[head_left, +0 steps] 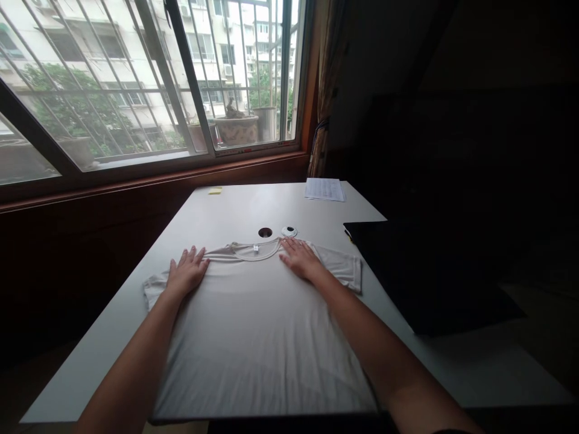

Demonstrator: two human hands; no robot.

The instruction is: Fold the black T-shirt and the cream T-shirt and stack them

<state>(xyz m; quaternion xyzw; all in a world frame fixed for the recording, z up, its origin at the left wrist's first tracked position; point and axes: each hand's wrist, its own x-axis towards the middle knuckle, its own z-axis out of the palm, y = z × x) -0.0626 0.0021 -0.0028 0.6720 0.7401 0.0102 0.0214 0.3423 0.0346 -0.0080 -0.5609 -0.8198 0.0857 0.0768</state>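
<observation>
A light grey-white T-shirt (262,325) lies spread on the white table (108,337), its neckline toward the far side and its hem along the near edge. My left hand (187,271) rests flat with fingers spread on the shirt's left shoulder, beside the left sleeve. On the right shoulder, next to the collar, lies my right hand (299,258), palm down with its fingers apart. A small label (256,248) shows inside the collar. Creases run down the lower right part of the shirt.
Beyond the collar are a round hole (265,232) and a round white cover (289,231). Papers (324,189) and a yellow piece (215,190) lie at the far edge. Dark cloth (434,277) covers the table's right side. A barred window (149,90) stands behind.
</observation>
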